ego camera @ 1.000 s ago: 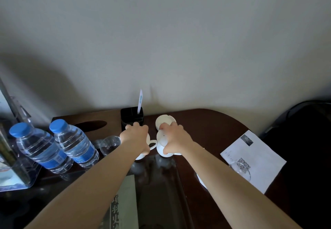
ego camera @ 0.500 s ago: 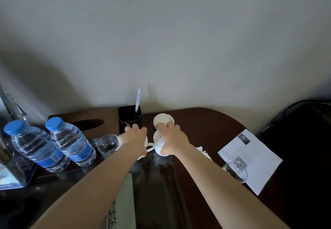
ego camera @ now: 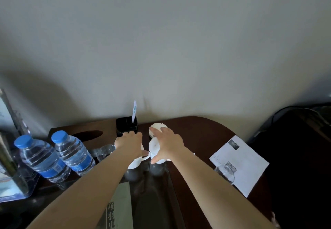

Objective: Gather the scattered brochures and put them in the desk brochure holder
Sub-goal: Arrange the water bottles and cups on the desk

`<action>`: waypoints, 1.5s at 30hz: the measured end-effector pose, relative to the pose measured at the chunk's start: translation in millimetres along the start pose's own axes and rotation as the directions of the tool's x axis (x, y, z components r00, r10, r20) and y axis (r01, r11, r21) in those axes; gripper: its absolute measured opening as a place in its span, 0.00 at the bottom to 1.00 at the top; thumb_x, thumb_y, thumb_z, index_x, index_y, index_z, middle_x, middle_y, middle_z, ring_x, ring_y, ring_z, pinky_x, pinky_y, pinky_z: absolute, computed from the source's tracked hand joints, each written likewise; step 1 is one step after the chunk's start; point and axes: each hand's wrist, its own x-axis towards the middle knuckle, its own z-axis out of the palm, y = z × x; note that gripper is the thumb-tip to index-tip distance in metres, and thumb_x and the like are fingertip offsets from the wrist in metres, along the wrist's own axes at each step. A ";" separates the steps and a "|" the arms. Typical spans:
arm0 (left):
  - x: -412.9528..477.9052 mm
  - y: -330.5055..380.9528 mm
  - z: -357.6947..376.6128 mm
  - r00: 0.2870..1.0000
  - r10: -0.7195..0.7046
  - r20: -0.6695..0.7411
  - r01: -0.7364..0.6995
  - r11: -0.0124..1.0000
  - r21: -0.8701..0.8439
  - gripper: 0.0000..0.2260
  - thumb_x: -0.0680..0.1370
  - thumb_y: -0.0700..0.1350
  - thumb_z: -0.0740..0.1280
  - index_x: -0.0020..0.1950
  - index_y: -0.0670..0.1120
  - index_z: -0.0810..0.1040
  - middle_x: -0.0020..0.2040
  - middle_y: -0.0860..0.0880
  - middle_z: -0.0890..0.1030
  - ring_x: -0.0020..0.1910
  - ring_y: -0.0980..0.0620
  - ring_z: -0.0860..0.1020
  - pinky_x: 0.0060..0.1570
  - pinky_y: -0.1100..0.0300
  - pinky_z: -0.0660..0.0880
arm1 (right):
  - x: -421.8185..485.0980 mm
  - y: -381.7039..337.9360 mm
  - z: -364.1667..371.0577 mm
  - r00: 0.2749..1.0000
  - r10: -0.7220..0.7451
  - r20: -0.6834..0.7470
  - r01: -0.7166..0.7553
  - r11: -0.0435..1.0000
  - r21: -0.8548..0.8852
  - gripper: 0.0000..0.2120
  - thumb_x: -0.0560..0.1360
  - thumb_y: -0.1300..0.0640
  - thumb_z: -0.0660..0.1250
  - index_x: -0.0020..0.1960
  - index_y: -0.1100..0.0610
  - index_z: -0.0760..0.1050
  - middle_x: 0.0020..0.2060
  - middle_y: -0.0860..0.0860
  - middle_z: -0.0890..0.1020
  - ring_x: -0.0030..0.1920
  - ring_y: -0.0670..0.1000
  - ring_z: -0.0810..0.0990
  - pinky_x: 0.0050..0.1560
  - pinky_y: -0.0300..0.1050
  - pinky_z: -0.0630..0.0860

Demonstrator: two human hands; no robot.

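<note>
A white printed brochure sheet lies at the desk's right edge, with an upturned glass standing on its near corner. A grey-green brochure lies at the bottom, partly under my left forearm. The clear acrylic brochure holder stands at the far left with brochures in it. My left hand grips a white handled cup from above. My right hand holds a second white cup, tilted on its side, and its fingers reach over a white saucer.
Two blue-capped water bottles stand left of my arms, beside a small glass. A black cup holding a white slip and a wooden tissue box sit against the wall. A dark chair stands to the right.
Both hands stay on the white cups and have edged toward the wall. The right hand's fingers have stretched out over the saucer.
</note>
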 end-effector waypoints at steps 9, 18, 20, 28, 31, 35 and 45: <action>-48.1 -8.6 -115.3 0.983 0.056 -0.175 -0.067 0.996 -0.061 0.24 0.81 0.61 0.46 0.71 0.52 0.66 0.67 0.45 0.71 0.67 0.45 0.68 0.62 0.48 0.68 | -61.3 3.1 -115.4 0.979 0.121 -0.167 -0.122 0.993 0.005 0.30 0.79 0.38 0.52 0.77 0.46 0.53 0.74 0.55 0.63 0.75 0.56 0.58 0.67 0.58 0.65; -100.9 -8.4 -190.1 0.976 0.053 -0.210 -0.065 0.997 -0.052 0.26 0.80 0.62 0.44 0.75 0.55 0.60 0.74 0.46 0.64 0.73 0.46 0.60 0.69 0.46 0.60 | -122.4 -6.0 -177.0 0.963 0.195 -0.189 -0.208 0.977 -0.054 0.28 0.80 0.37 0.47 0.77 0.46 0.55 0.74 0.54 0.63 0.75 0.55 0.59 0.69 0.57 0.62; -116.1 -8.2 -197.1 0.973 0.054 -0.225 -0.068 0.996 -0.055 0.26 0.80 0.62 0.44 0.75 0.55 0.60 0.73 0.46 0.65 0.73 0.46 0.60 0.70 0.47 0.60 | -134.3 -5.7 -184.4 0.957 0.221 -0.189 -0.235 0.971 -0.054 0.28 0.79 0.37 0.47 0.77 0.46 0.55 0.74 0.54 0.64 0.74 0.55 0.61 0.68 0.56 0.62; -193.6 -6.5 -182.0 0.966 -0.042 -0.255 0.024 0.997 -0.076 0.25 0.80 0.62 0.44 0.75 0.55 0.60 0.72 0.47 0.65 0.72 0.46 0.62 0.68 0.49 0.62 | -191.4 -1.4 -183.6 0.959 0.185 -0.213 -0.204 0.976 -0.071 0.28 0.80 0.36 0.46 0.76 0.45 0.56 0.73 0.52 0.65 0.73 0.55 0.62 0.67 0.55 0.63; -226.0 -2.4 -156.2 0.967 -0.080 -0.241 0.068 0.996 -0.055 0.24 0.81 0.61 0.44 0.74 0.55 0.61 0.70 0.46 0.68 0.70 0.46 0.65 0.66 0.49 0.65 | -217.6 -4.3 -158.8 0.970 0.138 -0.199 -0.156 0.985 -0.074 0.27 0.80 0.37 0.47 0.76 0.46 0.58 0.72 0.53 0.67 0.72 0.55 0.64 0.66 0.55 0.64; -273.7 2.1 -123.3 0.961 -0.109 -0.254 0.099 0.994 -0.050 0.23 0.81 0.61 0.46 0.71 0.54 0.65 0.67 0.46 0.71 0.68 0.45 0.67 0.65 0.48 0.65 | -255.7 -13.3 -121.3 0.983 0.070 -0.168 -0.086 0.992 -0.090 0.26 0.80 0.38 0.48 0.73 0.48 0.63 0.68 0.53 0.70 0.70 0.56 0.67 0.64 0.56 0.66; -321.5 1.0 -96.5 0.964 -0.123 -0.236 0.112 0.992 -0.060 0.24 0.81 0.60 0.46 0.74 0.53 0.61 0.71 0.45 0.68 0.72 0.45 0.64 0.68 0.48 0.65 | -285.4 -62.2 -88.8 0.987 -0.017 -0.159 0.018 1.000 0.008 0.25 0.80 0.40 0.50 0.74 0.47 0.61 0.70 0.54 0.69 0.69 0.56 0.66 0.64 0.56 0.65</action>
